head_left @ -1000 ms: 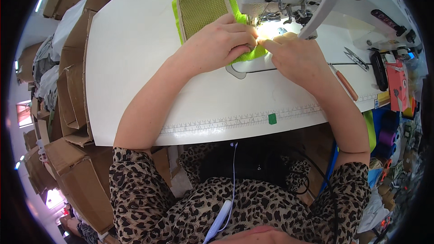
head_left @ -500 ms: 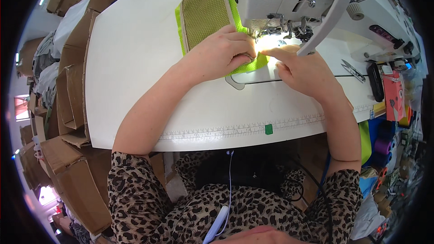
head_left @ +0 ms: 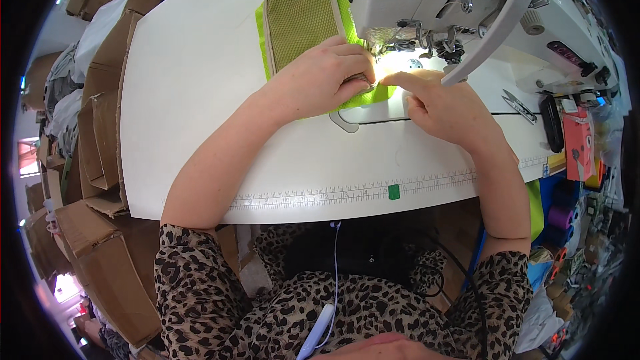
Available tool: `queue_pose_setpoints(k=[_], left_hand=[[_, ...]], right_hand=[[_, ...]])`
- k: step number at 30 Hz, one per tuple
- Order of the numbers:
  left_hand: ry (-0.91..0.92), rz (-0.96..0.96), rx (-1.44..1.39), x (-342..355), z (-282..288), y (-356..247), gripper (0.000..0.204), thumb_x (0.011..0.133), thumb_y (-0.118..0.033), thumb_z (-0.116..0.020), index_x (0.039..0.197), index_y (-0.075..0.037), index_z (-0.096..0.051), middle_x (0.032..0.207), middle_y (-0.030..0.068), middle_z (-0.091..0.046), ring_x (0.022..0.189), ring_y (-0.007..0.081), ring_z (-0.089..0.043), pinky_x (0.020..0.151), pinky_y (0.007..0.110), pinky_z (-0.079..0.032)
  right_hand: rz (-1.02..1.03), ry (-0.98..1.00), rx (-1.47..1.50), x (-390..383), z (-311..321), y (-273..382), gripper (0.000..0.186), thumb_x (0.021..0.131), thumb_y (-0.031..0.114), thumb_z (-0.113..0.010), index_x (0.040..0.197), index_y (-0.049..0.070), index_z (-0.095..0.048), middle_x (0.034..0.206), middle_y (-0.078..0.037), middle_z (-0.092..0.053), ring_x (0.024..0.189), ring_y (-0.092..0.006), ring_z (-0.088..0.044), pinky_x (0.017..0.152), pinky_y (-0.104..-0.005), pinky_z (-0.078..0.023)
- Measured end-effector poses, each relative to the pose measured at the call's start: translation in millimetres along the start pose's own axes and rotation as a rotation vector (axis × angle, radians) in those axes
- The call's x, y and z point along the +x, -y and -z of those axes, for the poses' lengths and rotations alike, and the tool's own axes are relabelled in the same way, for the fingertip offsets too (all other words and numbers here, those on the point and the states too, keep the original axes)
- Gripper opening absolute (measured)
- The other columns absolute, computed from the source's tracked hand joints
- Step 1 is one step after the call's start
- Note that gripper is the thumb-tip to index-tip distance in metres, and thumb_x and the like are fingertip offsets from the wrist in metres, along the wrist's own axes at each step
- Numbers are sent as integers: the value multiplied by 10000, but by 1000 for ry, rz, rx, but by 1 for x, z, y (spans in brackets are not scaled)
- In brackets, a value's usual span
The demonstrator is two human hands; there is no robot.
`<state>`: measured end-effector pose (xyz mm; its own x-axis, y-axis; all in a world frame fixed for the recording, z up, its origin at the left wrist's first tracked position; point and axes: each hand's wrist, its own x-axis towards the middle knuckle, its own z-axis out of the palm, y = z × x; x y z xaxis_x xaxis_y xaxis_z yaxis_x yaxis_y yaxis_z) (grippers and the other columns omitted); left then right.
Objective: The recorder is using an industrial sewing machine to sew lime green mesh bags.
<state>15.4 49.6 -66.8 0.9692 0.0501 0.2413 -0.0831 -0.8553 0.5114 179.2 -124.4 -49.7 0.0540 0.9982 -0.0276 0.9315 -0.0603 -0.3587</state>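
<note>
A lime-green fabric piece with a khaki mesh panel (head_left: 300,20) lies on the white table, its near right corner by the needle area of a white sewing machine (head_left: 400,0). My left hand (head_left: 323,79) rests over the near part of this piece, thumb and fingers closed on its folded edge. From the other side comes my right hand (head_left: 448,105), index finger stretched out so its tip meets the fabric's right edge under the machine's bright lamp. Its thumb stands apart below, with the other fingers partly curled. The glare and my left fingers hide where the needle meets the fabric.
Thread snips (head_left: 520,106) lie right of my right hand, beside a black case (head_left: 552,123) and a pink box (head_left: 579,143). A measuring tape (head_left: 320,198) with a green mark (head_left: 394,191) runs along the near table edge. Cardboard boxes (head_left: 100,140) crowd the left side.
The whole view has shifted slightly. Both hands keep nearly the same place on the fabric, with the right index fingertip still at its edge.
</note>
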Motion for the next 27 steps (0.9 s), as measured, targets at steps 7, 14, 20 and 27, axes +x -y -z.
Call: queue_pose_setpoints(k=[7,14,20,27], left_hand=[[16,47,-60,1,1,3,97,869,-147,-655,918,-66,-636,974,38,-651,990,247,-580,878,364,-482],[6,18,-45,2,0,4,93,870,-136,-644,917,-56,-635,967,52,-650,986,251,-580,876,367,-484],[-25,-7,-5,-1,-3,3,93,863,-139,-652,918,-65,-648,958,48,-653,991,249,-581,864,363,-487],[-55,-69,77,-1,-3,1,101,854,-148,-663,921,-73,-665,973,32,-651,965,239,-590,861,357,-491]], right_hand=[[14,-16,-27,5,-3,2,426,823,79,-509,1221,195,-605,753,-128,-657,662,-306,-630,623,-422,-501],[-97,59,46,6,3,0,373,859,84,-495,1193,220,-594,780,-107,-619,656,-271,-610,563,-383,-480],[-3,-25,27,6,-5,-3,369,853,79,-503,1183,211,-604,744,-106,-610,628,-272,-600,556,-389,-472],[-129,54,72,6,-3,-4,376,845,82,-519,1185,208,-619,682,-78,-572,567,-204,-560,547,-334,-453]])
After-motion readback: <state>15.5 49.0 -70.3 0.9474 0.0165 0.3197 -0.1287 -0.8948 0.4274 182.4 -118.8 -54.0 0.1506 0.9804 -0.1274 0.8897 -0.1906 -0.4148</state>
